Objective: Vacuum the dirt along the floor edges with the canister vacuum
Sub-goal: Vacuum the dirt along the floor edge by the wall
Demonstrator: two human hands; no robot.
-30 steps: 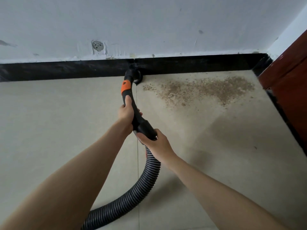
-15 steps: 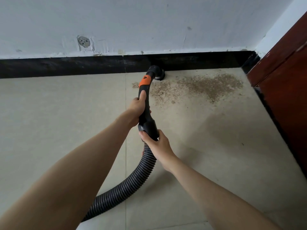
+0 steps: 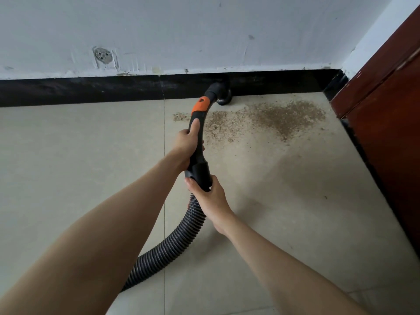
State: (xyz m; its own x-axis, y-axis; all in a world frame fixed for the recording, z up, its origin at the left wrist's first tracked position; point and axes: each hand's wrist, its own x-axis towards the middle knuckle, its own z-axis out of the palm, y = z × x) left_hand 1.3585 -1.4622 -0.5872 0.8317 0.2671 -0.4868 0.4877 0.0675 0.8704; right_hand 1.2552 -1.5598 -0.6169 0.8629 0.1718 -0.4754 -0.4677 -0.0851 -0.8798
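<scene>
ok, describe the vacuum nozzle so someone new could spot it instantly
Find the black baseboard under the white wall. Follow it right, toward the brown wooden door. The nozzle is the round black head against the baseboard, just above the brown dirt patch, at the end of the curved black handle with the orange band.

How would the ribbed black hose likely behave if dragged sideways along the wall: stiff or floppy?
Probably floppy: the ribbed hose already curves loosely across the floor behind the right hand. It likely trails rather than steers, so both hands grip the rigid handle, the left hand higher up. It looks light.
</scene>
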